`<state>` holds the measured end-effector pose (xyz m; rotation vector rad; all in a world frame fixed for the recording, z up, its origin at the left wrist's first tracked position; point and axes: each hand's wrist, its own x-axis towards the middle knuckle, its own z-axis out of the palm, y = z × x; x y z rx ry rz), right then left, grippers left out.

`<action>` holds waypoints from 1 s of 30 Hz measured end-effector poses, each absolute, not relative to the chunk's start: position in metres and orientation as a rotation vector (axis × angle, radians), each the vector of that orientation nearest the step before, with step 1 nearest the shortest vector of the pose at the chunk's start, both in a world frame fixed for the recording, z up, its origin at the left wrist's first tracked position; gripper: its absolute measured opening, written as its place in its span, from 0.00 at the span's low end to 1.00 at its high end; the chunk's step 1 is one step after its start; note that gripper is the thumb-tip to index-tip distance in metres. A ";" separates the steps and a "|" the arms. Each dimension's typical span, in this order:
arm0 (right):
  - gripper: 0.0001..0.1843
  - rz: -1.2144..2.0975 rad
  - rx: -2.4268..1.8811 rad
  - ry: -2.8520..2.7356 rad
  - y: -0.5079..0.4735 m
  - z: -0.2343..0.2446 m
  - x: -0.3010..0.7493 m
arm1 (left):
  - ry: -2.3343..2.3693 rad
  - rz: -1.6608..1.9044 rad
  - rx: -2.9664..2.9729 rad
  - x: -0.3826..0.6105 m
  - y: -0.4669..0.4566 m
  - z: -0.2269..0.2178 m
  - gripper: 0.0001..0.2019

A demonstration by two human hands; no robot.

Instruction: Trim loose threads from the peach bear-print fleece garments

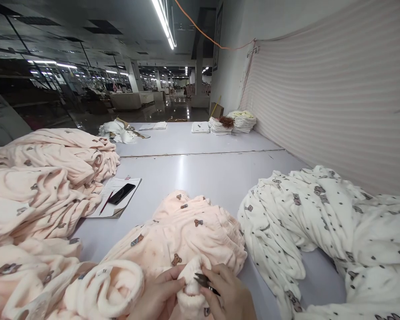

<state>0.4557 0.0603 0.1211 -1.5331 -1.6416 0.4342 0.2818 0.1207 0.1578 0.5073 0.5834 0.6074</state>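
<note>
A pink fleece garment point(183, 235) printed with small bears lies bunched at the near edge of the grey table point(200, 173). My left hand point(160, 295) pinches a fold of it at the bottom of the view. My right hand point(228, 293) is closed on small dark thread snips point(203, 281), their tips against the same fold. Both hands sit close together, partly cut off by the frame's bottom edge.
A big heap of pink bear-print garments point(36, 186) fills the left. A white bear-print pile point(326, 231) lies on the right by the striped wall. A black phone point(122, 194) and red pen point(106, 202) rest on papers. Folded stacks point(231, 123) stand at the far end.
</note>
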 end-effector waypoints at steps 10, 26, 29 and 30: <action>0.19 0.457 -1.561 -1.817 0.055 0.133 0.468 | 0.631 0.599 0.506 0.283 0.120 0.159 0.14; 0.09 0.695 -1.573 -1.445 0.064 0.127 0.464 | 0.798 0.538 0.670 0.277 0.119 0.143 0.17; 0.11 0.751 -1.566 -1.349 0.063 0.124 0.467 | 0.810 0.531 0.667 0.276 0.119 0.140 0.18; 0.11 0.766 -1.549 -1.369 0.061 0.124 0.468 | 0.807 0.533 0.658 0.277 0.119 0.140 0.18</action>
